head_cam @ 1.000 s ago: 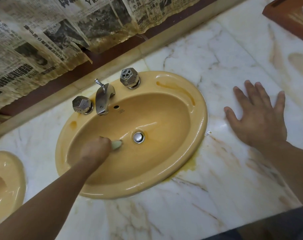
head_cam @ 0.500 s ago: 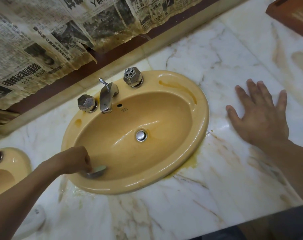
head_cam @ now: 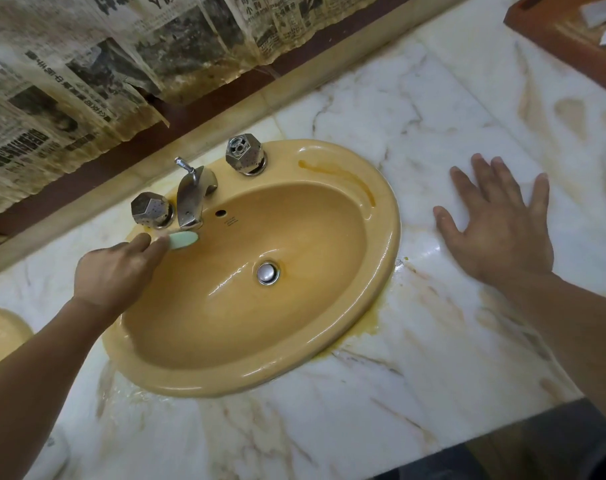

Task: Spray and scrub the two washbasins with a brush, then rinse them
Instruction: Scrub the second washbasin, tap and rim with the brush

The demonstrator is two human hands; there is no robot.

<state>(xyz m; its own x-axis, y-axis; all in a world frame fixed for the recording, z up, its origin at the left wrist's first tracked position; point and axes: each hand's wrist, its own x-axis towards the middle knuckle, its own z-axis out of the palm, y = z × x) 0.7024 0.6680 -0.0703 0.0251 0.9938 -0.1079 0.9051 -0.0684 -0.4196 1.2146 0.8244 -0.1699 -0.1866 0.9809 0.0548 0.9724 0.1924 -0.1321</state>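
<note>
Grip, left: left hand (head_cam: 116, 271) holds the brush (head_cam: 183, 240) at its fingertips, fingers stretched forward along it; the handle is hidden under the hand.
Grip, right: right hand (head_cam: 499, 233) lies flat with fingers spread wide, palm down on the worktop (head_cam: 433, 109), holding nothing, just right of the washbasin (head_cam: 384, 216).
Brush: pale green head on the back wall of the bowl, just below the faucet (head_cam: 192, 197), near the left knob (head_cam: 150, 209).
Done, judged: bowl is wet and glossy, so spraying looks done and scrubbing is under way.
Left: brown streak on the rim by the right knob (head_cam: 244, 154); yellow film on the worktop at the rim; no water running, so rinse pending.
Second washbasin (head_cam: 3, 327): a sliver at the left edge, state cannot be told.
Stage: mid-scrub, probably first half.
</note>
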